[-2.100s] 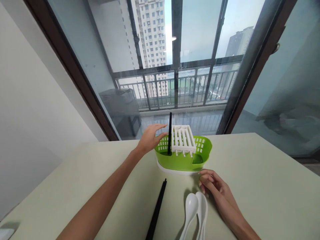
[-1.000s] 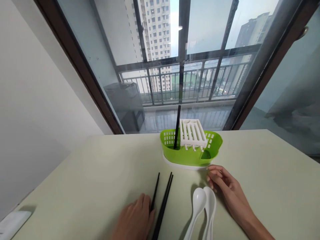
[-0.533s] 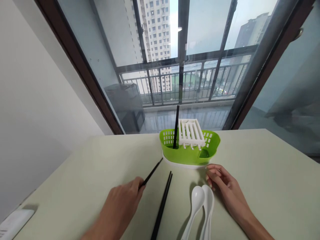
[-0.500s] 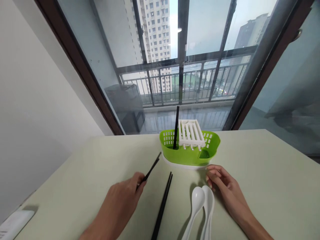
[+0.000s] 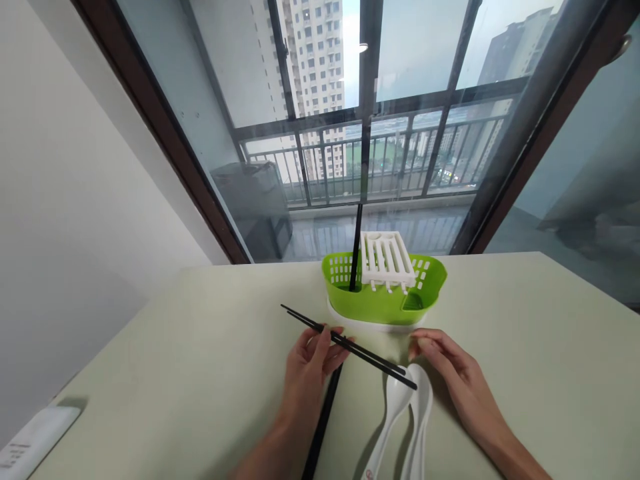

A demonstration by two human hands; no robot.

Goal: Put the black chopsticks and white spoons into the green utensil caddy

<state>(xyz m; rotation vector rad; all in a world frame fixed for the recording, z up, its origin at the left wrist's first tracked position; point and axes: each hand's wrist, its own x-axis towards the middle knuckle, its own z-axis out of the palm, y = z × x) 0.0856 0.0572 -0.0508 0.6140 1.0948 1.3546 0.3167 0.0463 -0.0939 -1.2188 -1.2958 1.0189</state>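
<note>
Lying nearest, six o'clock from the left hand [image 5: 310, 363], were loose chopsticks [image 5: 323, 427], with white spoons [image 5: 399, 398] at four on the surface [image 5: 215, 347]. That hand's grip pinched a chopstick pair [image 5: 380, 365], which a slack hold might have let drop onto the spoons; it looked slim, black, tapered, thin tips toward ten. At three, the right hand [image 5: 453, 367] was relaxed, seemingly holding nothing. At two stood a green basket [image 5: 375, 310].

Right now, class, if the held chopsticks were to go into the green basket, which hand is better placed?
Probably the left hand: it grips the black chopsticks in front of the green basket. The right hand holds nothing visible and sits beside the white spoons.
</note>
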